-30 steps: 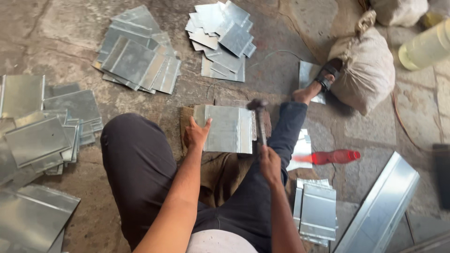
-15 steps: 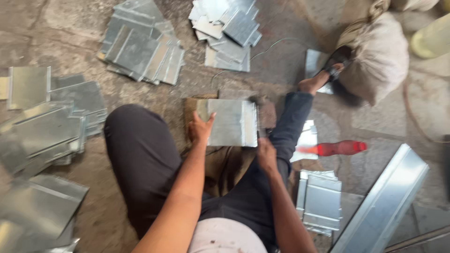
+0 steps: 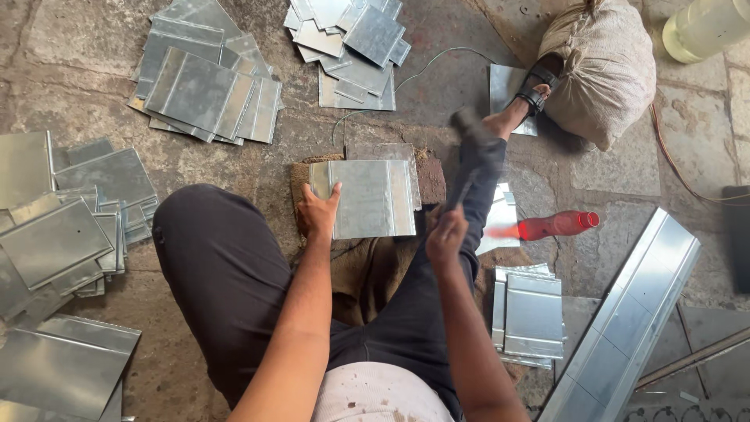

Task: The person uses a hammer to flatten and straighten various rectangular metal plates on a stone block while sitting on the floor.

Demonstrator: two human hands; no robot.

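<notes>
Galvanised ribbed sheet (image 3: 373, 198) pinned by left hand (image 3: 319, 212); right hand (image 3: 445, 236) fingers grip hammer (image 3: 467, 156).

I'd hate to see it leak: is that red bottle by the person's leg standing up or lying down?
Lying down. The red bottle rests on its side on the stone floor, cap end pointing right, beside a stack of metal sheets.

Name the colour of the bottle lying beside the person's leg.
Red bottle, clearest in the head view.
</notes>
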